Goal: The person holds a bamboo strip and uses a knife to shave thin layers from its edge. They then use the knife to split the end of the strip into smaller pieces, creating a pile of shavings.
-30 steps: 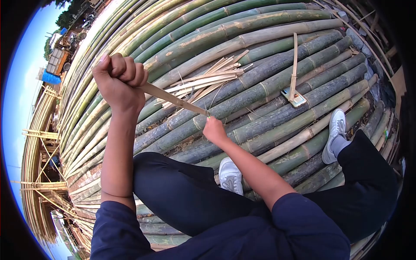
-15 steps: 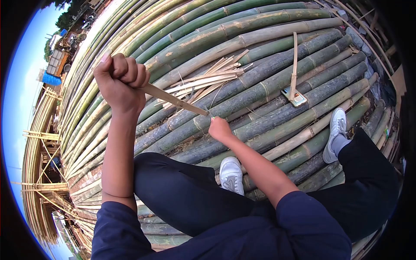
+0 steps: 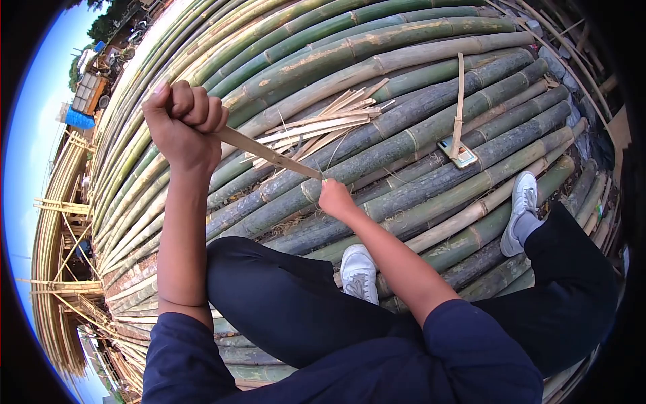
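My left hand [image 3: 185,124] is raised in a closed fist around one end of a flat, pale bamboo strip [image 3: 269,153]. The strip slopes down to the right, and its far end meets my right hand [image 3: 336,199]. That hand is closed at the strip's end; whatever lies inside its fingers is mostly hidden, with only a small greenish bit showing at the top. A thin curl of fibre rises by the strip's lower end. Behind the strip lies a loose pile of split bamboo pieces [image 3: 330,124] on the poles.
Green and grey bamboo poles [image 3: 404,138] form the uneven surface underfoot. A phone [image 3: 464,159] lies to the right, with another bamboo strip [image 3: 459,101] resting on it. My white shoes [image 3: 359,269] stand on the poles. A bamboo rack [image 3: 64,209] and a truck [image 3: 89,93] are at far left.
Both hands have shifted very slightly left together with the strip between them. Their grips look the same, and the pile and phone lie as before.
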{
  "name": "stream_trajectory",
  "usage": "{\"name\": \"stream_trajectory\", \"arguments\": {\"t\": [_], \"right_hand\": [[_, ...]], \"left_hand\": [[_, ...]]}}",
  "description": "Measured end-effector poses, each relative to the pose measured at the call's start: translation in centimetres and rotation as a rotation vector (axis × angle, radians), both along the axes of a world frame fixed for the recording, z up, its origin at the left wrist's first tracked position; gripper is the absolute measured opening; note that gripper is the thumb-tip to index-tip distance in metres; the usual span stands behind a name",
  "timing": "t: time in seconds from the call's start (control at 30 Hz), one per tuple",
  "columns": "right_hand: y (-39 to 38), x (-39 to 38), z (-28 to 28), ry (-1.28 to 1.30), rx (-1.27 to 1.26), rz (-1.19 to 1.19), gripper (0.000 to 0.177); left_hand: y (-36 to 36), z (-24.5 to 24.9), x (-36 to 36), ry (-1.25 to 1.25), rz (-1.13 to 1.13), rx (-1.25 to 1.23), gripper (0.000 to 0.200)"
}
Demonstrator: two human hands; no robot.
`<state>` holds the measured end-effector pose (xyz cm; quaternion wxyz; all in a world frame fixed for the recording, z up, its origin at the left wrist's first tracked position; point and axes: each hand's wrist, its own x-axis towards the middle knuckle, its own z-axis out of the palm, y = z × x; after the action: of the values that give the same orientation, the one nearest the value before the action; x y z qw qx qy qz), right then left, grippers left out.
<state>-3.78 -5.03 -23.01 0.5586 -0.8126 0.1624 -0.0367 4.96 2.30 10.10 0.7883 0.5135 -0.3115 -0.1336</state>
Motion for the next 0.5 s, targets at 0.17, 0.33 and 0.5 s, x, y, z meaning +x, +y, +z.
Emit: {"name": "stream_trajectory", "arguments": {"t": [0.17,0.33,0.5], "right_hand": [[-1.9,0.8,-1.5,0.207,-0.063,0.083,0.036],[-1.3,0.6,-0.1,0.035,0.004,0.076,0.036],[-3.2,0.8,-1.2,0.278,-0.148,0.224,0.035]], "left_hand": [[-0.2,0.0,0.1,-0.031,-0.019,0.003,0.043],[-0.1,0.0,0.1,-0.024,-0.042,0.002,0.044],[-0.3,0.0,0.1,-0.034,-0.152,-0.004,0.044]]}}
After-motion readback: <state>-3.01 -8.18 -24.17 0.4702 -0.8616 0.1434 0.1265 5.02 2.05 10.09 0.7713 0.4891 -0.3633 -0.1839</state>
